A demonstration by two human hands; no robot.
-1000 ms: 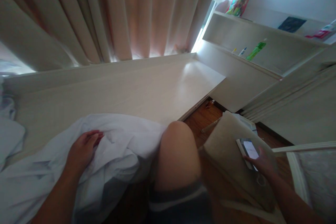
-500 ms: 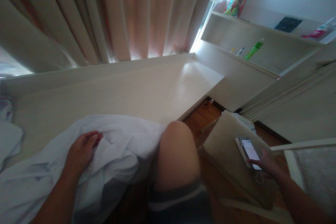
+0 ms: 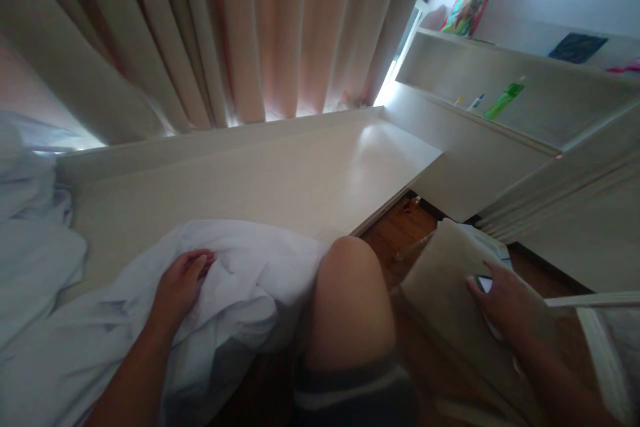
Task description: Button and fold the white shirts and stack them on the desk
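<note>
Left hand [image 3: 180, 282] on white cloth [image 3: 250, 260], right hand [image 3: 517, 300] at a phone [image 3: 485, 284] over a padded seat [image 3: 435, 280].
The left fingers curl loosely together; whether they pinch cloth, I cannot tell. Right of the bare knee [image 3: 353, 300], the phone shows against the seat, mostly covered by the right hand, thumb and finger apart around its lit end, grip hidden. Handling the phone seems the step in hand; lifting would call for a hold on both edges.

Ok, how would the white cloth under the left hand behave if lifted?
The white cloth would likely sag, as it lies in loose folds. It may trail or bunch, since it spreads well past the left hand.
</note>
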